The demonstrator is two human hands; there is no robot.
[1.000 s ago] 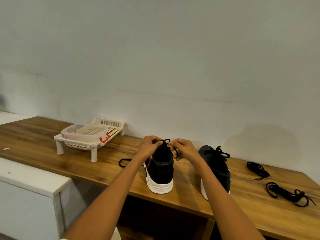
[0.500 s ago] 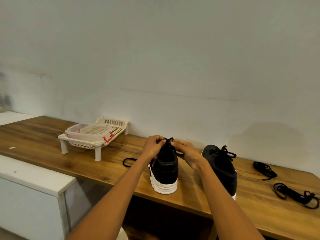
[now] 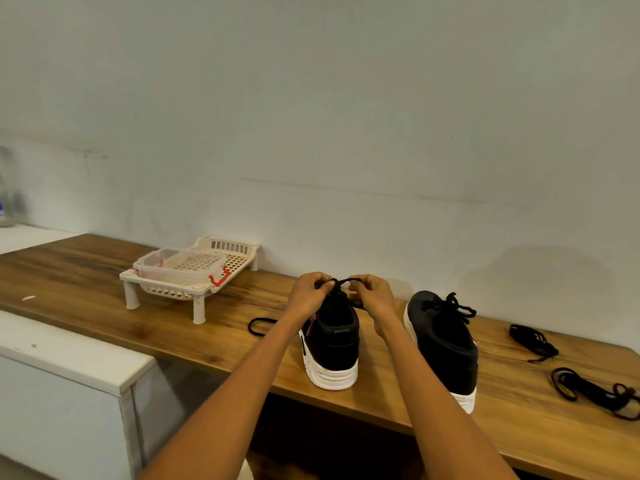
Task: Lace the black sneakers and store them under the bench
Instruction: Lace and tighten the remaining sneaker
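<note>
Not much to go on body-wise, just two arms coming in from the near edge of the bench [image 3: 104,282]. Both are bare from the bottom of the frame right up to the wrists, long and slim. The left hand [image 3: 308,296] and right hand [image 3: 372,294] over the bench top are bare too, knuckles showing. There's a small white patch [image 3: 246,470] below the bench's front edge, between the arms. Could be clothing, honestly can't tell.

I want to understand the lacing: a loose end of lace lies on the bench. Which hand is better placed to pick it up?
Probably the left hand: the loose lace end lies on the bench left of the sneaker, beside the left forearm. The right hand would cross over.
</note>
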